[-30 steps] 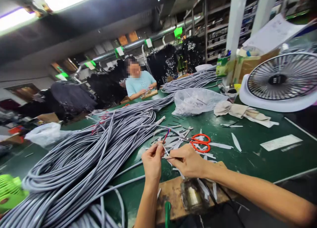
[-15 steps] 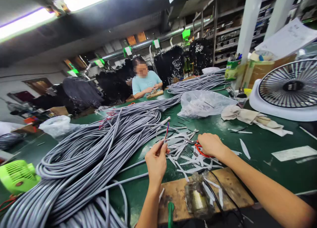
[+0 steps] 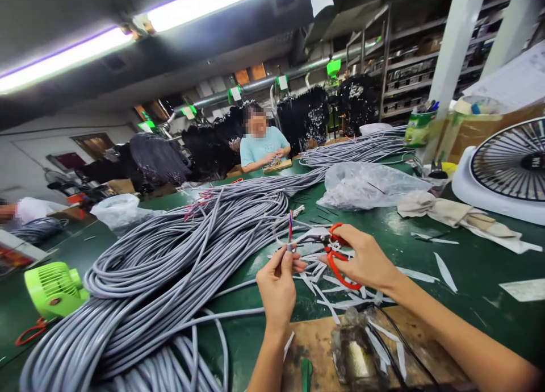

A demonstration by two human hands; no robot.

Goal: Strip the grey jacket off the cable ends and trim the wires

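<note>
My left hand [image 3: 279, 281] pinches a grey cable [image 3: 289, 247] near its end. Red and blue inner wires [image 3: 290, 224] stand up from the cut jacket, and a pale strand curls beside them. In my right hand [image 3: 368, 258] is a pair of red-handled scissors [image 3: 340, 267], its fingers in the handle loops. The blades point left, close to the cable end; whether they touch it I cannot tell. White strips [image 3: 330, 301] lie scattered on the green table below both hands. A big coil of grey cables [image 3: 179, 255] spreads to the left of my left hand.
A wooden board [image 3: 315, 335] with a metal device [image 3: 357, 346] and black cords lies in front. Further off are a plastic bag [image 3: 370, 184], gloves [image 3: 460, 216], a white fan [image 3: 511, 170] and a green fan [image 3: 55, 290]. A co-worker [image 3: 264, 142] sits across the table.
My right hand has brought the scissors left, towards the cable end, and their handles have spread. My left hand still holds the cable. The whole view has shifted slightly.
</note>
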